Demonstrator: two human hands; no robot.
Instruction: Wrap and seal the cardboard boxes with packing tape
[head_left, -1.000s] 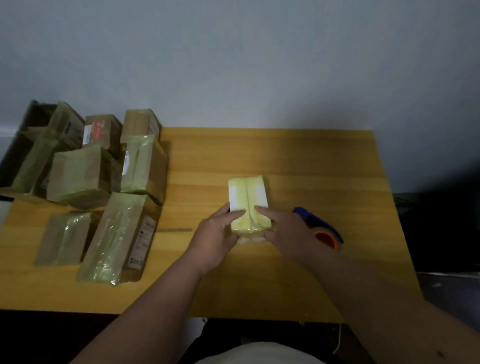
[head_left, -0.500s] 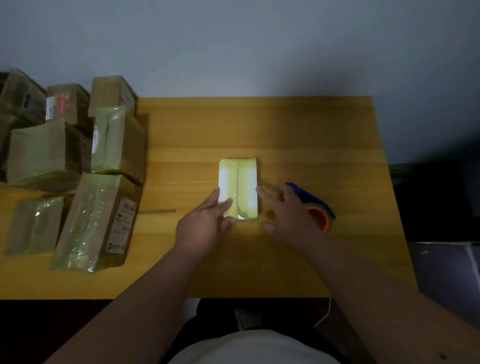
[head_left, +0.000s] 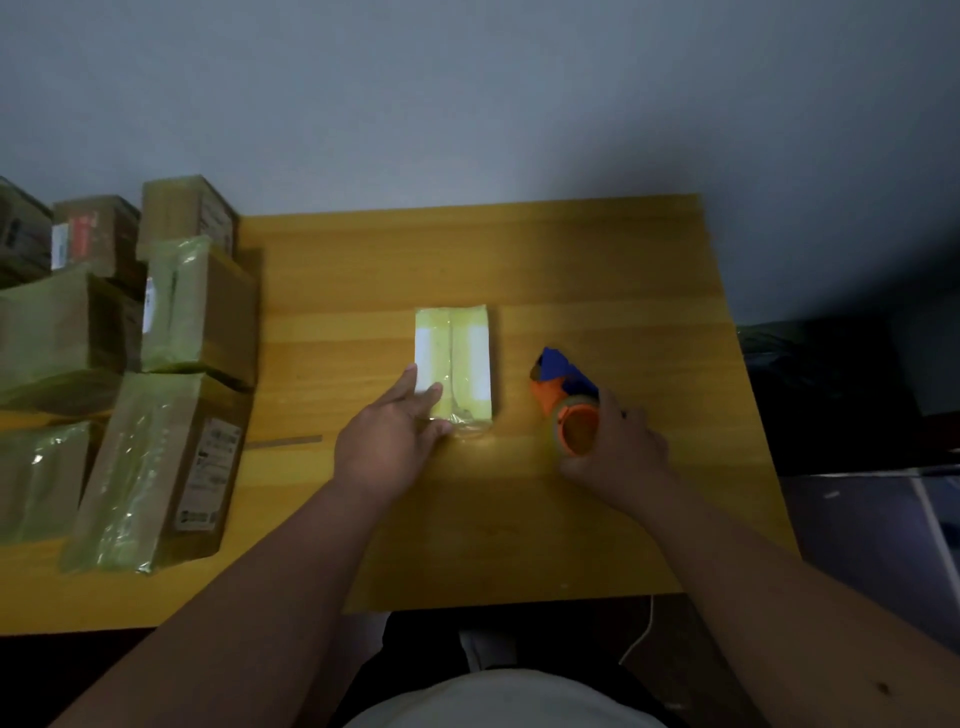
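Yellow-green tape film covers the small box (head_left: 453, 364) lying flat near the middle of the wooden table (head_left: 597, 291), its long side running from 12 to 6 o'clock, with two white strips showing through the wrap. The left hand (head_left: 387, 441) rests at the box's 7 o'clock corner, fingers straight and relaxed — the fingertips (head_left: 434, 391) lie on the near left part of the top face, and the thumb sits against the near end where loose clear film bunches up. Nothing is pinched there; the hand simply presses on the box.

At 3 o'clock from the box, apart from it, the right hand (head_left: 618, 447) is curled round the tape dispenser (head_left: 569, 400). Its fingers wrap the orange roll holder from the 4 o'clock side, while the blue handle part points away towards 11 o'clock and stays uncovered. A band of clear tape shows on the roll's rim. Whether the dispenser is off the table or resting on it cannot be told.

Away at 9 o'clock, along the table's left edge, stands a cluster of wrapped cardboard boxes (head_left: 197, 312) — some stacked, some flat, several with printed labels. One long flat parcel (head_left: 156, 467) lies nearest the left forearm.
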